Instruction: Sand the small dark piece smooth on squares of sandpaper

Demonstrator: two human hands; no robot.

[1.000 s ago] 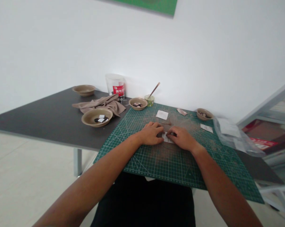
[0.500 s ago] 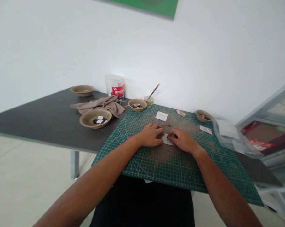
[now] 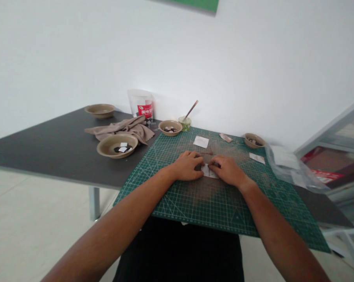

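Observation:
A small white paper piece (image 3: pixel 209 171) with brownish marks lies on the green cutting mat (image 3: pixel 177 199), between my two hands. My left hand (image 3: pixel 188 166) is curled palm down, thumb and fingertips closed at the paper's left edge. Opposite it, my right hand (image 3: pixel 226 169) has thumb and forefinger pinched at the right edge. The fingertips hide both side edges of the paper, and anything small under them cannot be made out. Brown powder smudges the mat around the hands. Beyond them lies a white square sheet (image 3: pixel 201 141).
Bowls with small pieces (image 3: pixel 170 128), (image 3: pixel 254 141) stand on the mat's far side, beside a green cup (image 3: pixel 184 123) holding a stick. Left are a cloth (image 3: pixel 124 128), two more bowls (image 3: pixel 117 146), (image 3: pixel 100 111) and a clear tub (image 3: pixel 141 103). A plastic bag (image 3: pixel 294 166) lies right.
The view has shifted slightly. Both hands stay at the paper piece, with barely any visible finger movement.

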